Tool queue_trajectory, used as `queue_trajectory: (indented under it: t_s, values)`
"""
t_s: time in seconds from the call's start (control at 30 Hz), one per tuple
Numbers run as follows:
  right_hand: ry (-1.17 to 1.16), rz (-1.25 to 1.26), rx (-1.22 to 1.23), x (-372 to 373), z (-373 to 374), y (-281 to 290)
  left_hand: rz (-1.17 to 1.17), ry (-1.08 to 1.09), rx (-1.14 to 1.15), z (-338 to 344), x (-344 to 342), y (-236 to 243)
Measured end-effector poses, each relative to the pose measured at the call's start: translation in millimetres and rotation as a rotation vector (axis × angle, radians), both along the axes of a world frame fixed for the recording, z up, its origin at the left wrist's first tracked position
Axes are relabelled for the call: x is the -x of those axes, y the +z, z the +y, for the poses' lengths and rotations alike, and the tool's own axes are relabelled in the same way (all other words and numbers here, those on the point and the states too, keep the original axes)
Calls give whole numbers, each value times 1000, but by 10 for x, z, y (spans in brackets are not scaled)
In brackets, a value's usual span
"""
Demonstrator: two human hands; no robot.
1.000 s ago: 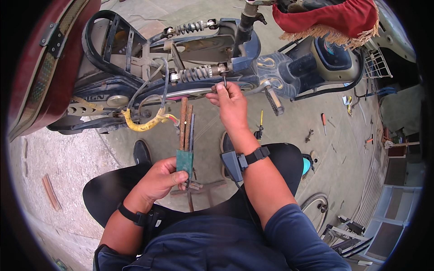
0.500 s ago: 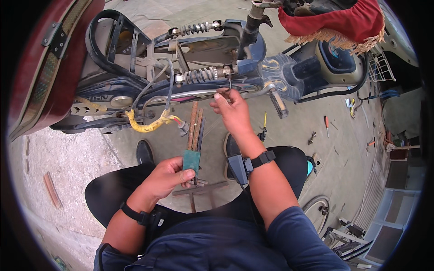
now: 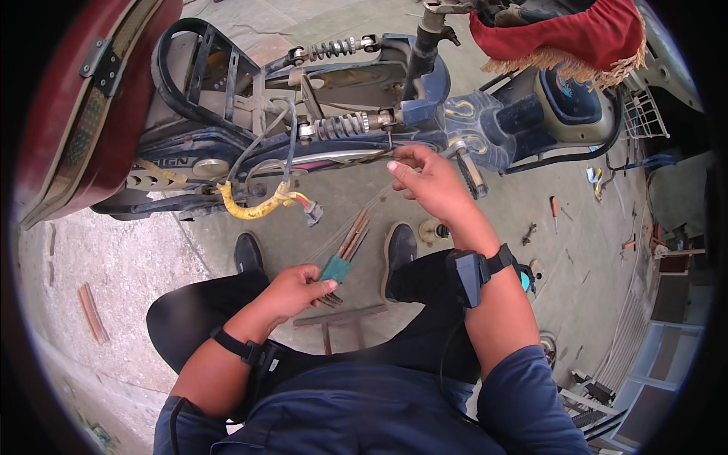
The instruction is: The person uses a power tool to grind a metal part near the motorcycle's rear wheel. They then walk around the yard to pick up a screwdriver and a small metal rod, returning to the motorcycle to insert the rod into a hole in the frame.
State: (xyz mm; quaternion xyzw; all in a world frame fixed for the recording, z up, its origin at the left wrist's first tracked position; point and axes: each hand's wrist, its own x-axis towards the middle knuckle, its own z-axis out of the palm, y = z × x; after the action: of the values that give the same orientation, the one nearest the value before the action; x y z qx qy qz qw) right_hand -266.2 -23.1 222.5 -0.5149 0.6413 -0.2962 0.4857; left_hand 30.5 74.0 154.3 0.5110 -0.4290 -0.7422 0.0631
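My left hand (image 3: 297,294) is closed on a hex key set, its green holder (image 3: 335,268) pinched between thumb and fingers. Several rusty brown bars (image 3: 354,236) stick out of the holder, tilted up to the right. My right hand (image 3: 431,182) is raised beside the motorbike frame, fingers curved and apart, with nothing visible in them. Just beyond its fingertips a thin dark rod (image 3: 390,142), which looks like a hex key, hangs below the right end of the near shock absorber (image 3: 343,126). Yellow-wrapped wiring (image 3: 252,206) with a grey connector dangles to the left.
The seatless motorbike (image 3: 334,155) spans the area ahead, with a red box (image 3: 144,129) at the left and a red fringed cover (image 3: 557,38) at the upper right. A screwdriver (image 3: 555,208) and scattered parts lie on the floor. A T-shaped piece (image 3: 341,315) lies between my legs.
My right hand has moved right, away from the rod below the shock absorber, and its fingers have spread. The hex key set in my left hand has tilted right and lowered.
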Motion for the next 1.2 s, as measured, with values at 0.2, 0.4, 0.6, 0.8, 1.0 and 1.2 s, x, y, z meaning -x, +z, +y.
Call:
queue_trajectory:
  t_s: [0.2, 0.4, 0.6, 0.8, 1.0, 1.2]
  values:
    - [110, 122, 67, 230, -26, 29, -124, -9, -32, -18, -113, -342]
    - [183, -85, 25, 136, -39, -24, -348, -147, 33, -65, -174, -842]
    - [178, -38, 113, 245, 11, 90, -584, -459, 215, -189, 48, -1220]
    - [208, 20, 119, 275, 56, 101, -598, -525, 271, -219, 104, -1532]
    - [253, 84, 75, 296, 46, 151, -621, -548, 422, -135, -14, -1567]
    - [273, 111, 124, 304, 54, 155, -590, -561, 542, -40, 58, -1556]
